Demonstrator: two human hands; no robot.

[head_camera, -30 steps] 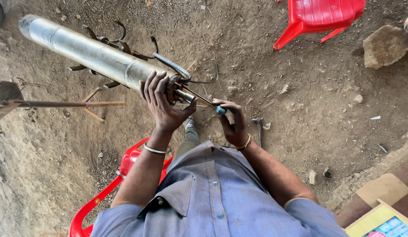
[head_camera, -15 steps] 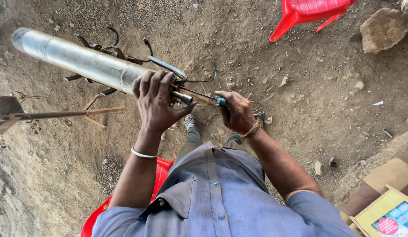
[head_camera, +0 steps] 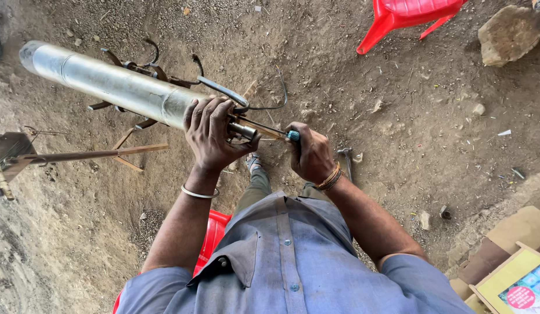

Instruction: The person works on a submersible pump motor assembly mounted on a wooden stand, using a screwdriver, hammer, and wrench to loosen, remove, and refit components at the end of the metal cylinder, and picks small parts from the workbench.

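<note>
**Lighting and image quality — head view**

Daylight, soft and even; no hard-edged shadows anywhere on the dirt ground (head_camera: 397,145). Illumination is brighter toward the upper and right parts of the ground, falling off to a dull grey-brown at the lower left corner. The metal tube (head_camera: 113,87) carries a pale sheen along its upper side, strongest at its far end, without blown-out glare. Both hands and the tube's near end are sharp; pebbles and grit resolve cleanly. Wide-angle distortion is evident — the ground bows outward at the left edge. Slight softness at the frame corners. The red chair (head_camera: 409,14) is saturated but not clipped.
</note>
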